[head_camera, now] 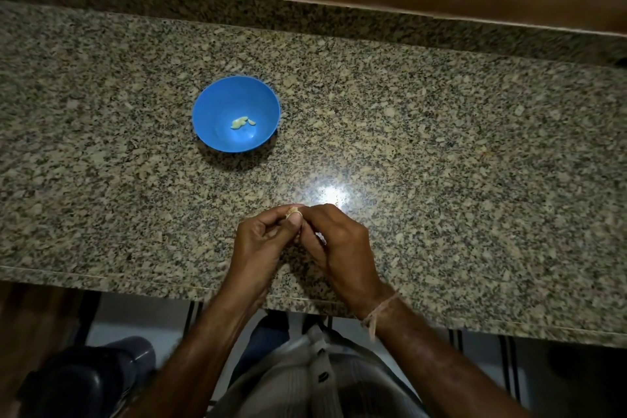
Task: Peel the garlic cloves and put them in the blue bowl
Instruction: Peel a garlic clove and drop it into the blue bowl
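A blue bowl stands on the granite counter, left of centre, with a few pale peeled garlic cloves at its bottom. Near the counter's front edge my left hand and my right hand meet fingertip to fingertip. Between them is a small garlic clove with papery tan skin, pinched by my left thumb and fingers. The fingertips of my right hand are curled onto the same clove. Most of the clove is hidden by the fingers. A small whitish scrap shows under my right hand.
The speckled granite counter runs the whole width, with a raised back ledge and wood behind it. A bright light reflection lies just beyond the hands. Below the front edge are the floor and a dark container.
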Demonstrator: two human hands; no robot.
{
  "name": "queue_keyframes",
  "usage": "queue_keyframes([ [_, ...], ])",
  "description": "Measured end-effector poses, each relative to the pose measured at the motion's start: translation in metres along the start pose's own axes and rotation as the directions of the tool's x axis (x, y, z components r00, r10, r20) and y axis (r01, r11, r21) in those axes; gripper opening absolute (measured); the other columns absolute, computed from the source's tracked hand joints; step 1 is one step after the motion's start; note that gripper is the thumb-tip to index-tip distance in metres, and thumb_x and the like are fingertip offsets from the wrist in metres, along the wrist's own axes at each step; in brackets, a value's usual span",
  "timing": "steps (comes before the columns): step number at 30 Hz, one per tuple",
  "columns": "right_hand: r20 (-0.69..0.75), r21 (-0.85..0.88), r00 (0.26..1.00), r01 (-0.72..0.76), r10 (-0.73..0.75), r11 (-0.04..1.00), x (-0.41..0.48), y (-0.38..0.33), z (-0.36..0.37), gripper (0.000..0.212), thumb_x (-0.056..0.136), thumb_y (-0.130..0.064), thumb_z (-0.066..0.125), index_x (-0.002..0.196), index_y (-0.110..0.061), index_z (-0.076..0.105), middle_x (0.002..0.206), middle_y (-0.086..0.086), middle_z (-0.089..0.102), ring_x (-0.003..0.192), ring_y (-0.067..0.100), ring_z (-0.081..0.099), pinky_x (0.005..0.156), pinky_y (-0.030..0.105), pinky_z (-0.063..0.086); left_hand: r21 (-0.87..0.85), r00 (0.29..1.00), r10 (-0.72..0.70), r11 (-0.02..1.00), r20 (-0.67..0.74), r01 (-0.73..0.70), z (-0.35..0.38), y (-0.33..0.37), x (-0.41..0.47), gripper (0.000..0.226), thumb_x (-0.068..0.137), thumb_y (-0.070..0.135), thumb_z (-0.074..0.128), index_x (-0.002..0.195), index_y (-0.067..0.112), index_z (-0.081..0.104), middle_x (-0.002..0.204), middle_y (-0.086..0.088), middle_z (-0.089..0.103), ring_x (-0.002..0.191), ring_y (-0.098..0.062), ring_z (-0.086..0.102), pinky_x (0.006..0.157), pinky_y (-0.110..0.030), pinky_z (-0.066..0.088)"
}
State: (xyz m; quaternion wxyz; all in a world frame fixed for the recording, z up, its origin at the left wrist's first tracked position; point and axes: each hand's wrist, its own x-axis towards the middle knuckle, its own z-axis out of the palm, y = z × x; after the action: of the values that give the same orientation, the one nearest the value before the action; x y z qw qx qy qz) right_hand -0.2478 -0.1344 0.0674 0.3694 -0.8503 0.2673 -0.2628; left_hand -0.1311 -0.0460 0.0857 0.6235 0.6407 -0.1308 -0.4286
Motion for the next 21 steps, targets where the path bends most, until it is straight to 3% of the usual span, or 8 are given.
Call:
queue_keyframes([
  [6, 0.052, 0.045, 0.997, -0.055, 0.052, 0.997, -0.001, 0.007, 0.002, 0.023, 0.108, -0.023, 0.058, 0.123, -0.013, 0.073, 0.106, 0.000, 0.070, 0.092, 0.009, 0.066, 0.077, 0.028, 0.056, -0.043, 0.996, -0.094, 0.995, 0.005, 0.094, 0.001, -0.011, 0.003, 0.024, 0.100, 0.013, 0.065, 0.119, 0.003, 0.075, 0.111, -0.014, 0.079, 0.108, -0.025, 0.075, 0.091, -0.031, 0.060],
  [12, 0.134, 0.145, 0.987, -0.105, 0.085, 0.984, 0.000, 0.016, -0.001, 0.023, 0.105, -0.022, 0.063, 0.124, -0.015, 0.074, 0.104, 0.000, 0.073, 0.091, 0.010, 0.069, 0.080, 0.031, 0.058, -0.071, 0.983, -0.183, 0.981, 0.010, 0.183, -0.002, -0.014, 0.005, 0.021, 0.098, 0.016, 0.068, 0.115, 0.009, 0.078, 0.103, -0.016, 0.079, 0.095, -0.024, 0.076, 0.082, -0.028, 0.062],
  [16, 0.092, 0.134, 0.987, -0.141, 0.129, 0.981, 0.003, 0.019, 0.001, 0.021, 0.107, -0.025, 0.061, 0.118, -0.013, 0.074, 0.103, -0.001, 0.072, 0.089, 0.011, 0.068, 0.076, 0.037, 0.057, -0.080, 0.980, -0.198, 0.977, 0.032, 0.200, 0.003, -0.013, 0.006, 0.025, 0.098, 0.018, 0.068, 0.119, 0.006, 0.076, 0.110, -0.017, 0.078, 0.108, -0.032, 0.075, 0.095, -0.040, 0.060],
  [19, 0.095, 0.167, 0.985, -0.157, 0.142, 0.973, 0.004, 0.020, 0.002, 0.020, 0.106, -0.023, 0.062, 0.118, -0.013, 0.075, 0.102, -0.001, 0.071, 0.090, 0.011, 0.068, 0.076, 0.036, 0.057, -0.136, 0.970, -0.240, 0.961, 0.032, 0.242, 0.002, -0.015, 0.009, 0.028, 0.097, 0.020, 0.068, 0.120, 0.006, 0.075, 0.114, -0.016, 0.078, 0.113, -0.029, 0.074, 0.098, -0.036, 0.059],
  [21, 0.074, 0.263, 0.971, -0.239, 0.227, 0.935, 0.004, 0.020, 0.004, 0.018, 0.103, -0.020, 0.065, 0.115, -0.014, 0.077, 0.102, -0.003, 0.073, 0.093, 0.010, 0.069, 0.078, 0.037, 0.059, -0.149, 0.968, -0.247, 0.957, 0.041, 0.250, 0.001, -0.014, 0.011, 0.029, 0.096, 0.022, 0.068, 0.120, 0.007, 0.075, 0.115, -0.015, 0.078, 0.113, -0.027, 0.073, 0.096, -0.031, 0.059],
])
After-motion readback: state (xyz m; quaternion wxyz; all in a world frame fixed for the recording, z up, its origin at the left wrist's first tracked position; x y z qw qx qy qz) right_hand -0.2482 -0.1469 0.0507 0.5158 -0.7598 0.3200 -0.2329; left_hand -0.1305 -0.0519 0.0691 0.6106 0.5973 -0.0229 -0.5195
